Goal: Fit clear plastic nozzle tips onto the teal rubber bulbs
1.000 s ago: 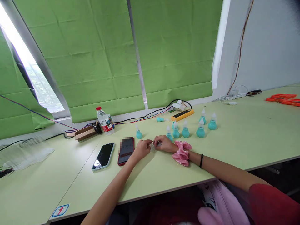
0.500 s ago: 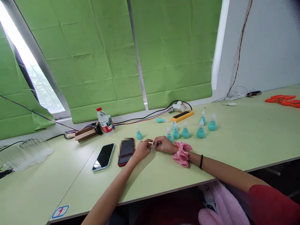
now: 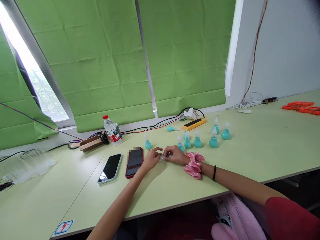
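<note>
My left hand (image 3: 152,158) and my right hand (image 3: 176,155) meet low over the table in the middle of the view. Between their fingertips is a small clear plastic piece (image 3: 162,158), partly hidden and too small to name. Both hands pinch at it, the left index finger raised a little above it. Behind the right hand stand several turquoise squeeze bulbs with clear nozzle tips, the closest a bulb (image 3: 180,146) partly covered by that hand. Another upright bulb (image 3: 148,144) is just beyond the left hand. One bulb (image 3: 170,128) lies on its side farther back.
Left of my hands lie a red-edged phone (image 3: 134,162) and a light-cased phone (image 3: 110,168). Farther back are a water bottle (image 3: 112,131), an open cardboard box (image 3: 91,144), cables and a yellow power strip (image 3: 194,124). Orange-handled scissors (image 3: 298,106) lie far right; clear plastic (image 3: 32,166) lies left.
The clear piece has shifted slightly between my fingertips, and my left fingers have moved a little around it. The bulbs and phones stay in place.
</note>
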### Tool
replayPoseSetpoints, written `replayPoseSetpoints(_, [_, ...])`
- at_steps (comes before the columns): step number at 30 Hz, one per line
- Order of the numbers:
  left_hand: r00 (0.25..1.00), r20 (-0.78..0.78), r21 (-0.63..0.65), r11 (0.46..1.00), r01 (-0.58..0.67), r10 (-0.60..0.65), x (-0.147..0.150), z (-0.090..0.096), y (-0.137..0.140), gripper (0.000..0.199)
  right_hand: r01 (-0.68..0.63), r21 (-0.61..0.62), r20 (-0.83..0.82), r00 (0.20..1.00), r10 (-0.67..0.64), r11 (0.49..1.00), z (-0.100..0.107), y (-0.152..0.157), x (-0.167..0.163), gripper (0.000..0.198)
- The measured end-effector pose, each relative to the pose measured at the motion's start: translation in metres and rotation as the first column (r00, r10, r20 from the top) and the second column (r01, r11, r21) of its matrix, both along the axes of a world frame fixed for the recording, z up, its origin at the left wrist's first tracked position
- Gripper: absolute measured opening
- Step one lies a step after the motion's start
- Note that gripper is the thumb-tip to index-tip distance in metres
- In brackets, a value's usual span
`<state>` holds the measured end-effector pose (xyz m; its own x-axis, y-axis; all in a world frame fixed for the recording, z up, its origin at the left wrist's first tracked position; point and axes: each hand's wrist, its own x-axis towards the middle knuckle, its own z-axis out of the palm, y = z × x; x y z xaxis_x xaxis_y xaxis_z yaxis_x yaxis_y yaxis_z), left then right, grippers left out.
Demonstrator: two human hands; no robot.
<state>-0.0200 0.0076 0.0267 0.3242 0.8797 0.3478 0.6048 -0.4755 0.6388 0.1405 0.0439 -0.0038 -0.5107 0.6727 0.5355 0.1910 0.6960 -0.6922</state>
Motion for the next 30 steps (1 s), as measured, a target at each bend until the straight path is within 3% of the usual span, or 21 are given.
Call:
replayPoseSetpoints(10, [0.991, -0.128, 0.121, 0.991, 0.060, -0.044, 0.0020, 0.0010, -0.0073, 0.026, 0.075, 0.027, -0.003, 0.997, -0.075, 0.997, -0.0049, 0.0010, -0.0032, 0.013])
replayPoseSetpoints(18, [0.957, -0.278, 0.221, 0.975, -0.024, 0.086, 0.0030, 0.0023, -0.0107, 0.016, 0.079, 0.071, -0.016, 0.997, -0.078, 0.994, -0.0019, -0.0023, -0.0039, 0.014])
replayPoseSetpoints(25, [0.950, -0.294, 0.247, 0.969, -0.026, 0.101, 0.0035, -0.0030, -0.0072, 0.029, 0.066, 0.111, -0.043, 0.997, -0.062, 0.992, -0.0024, -0.0016, -0.0044, 0.010])
replayPoseSetpoints(30, [0.927, -0.349, 0.248, 0.967, -0.053, 0.141, 0.0014, -0.0049, -0.0048, 0.023, 0.052, 0.133, -0.077, 0.996, -0.042, 0.990, 0.0012, -0.0070, -0.0051, 0.009])
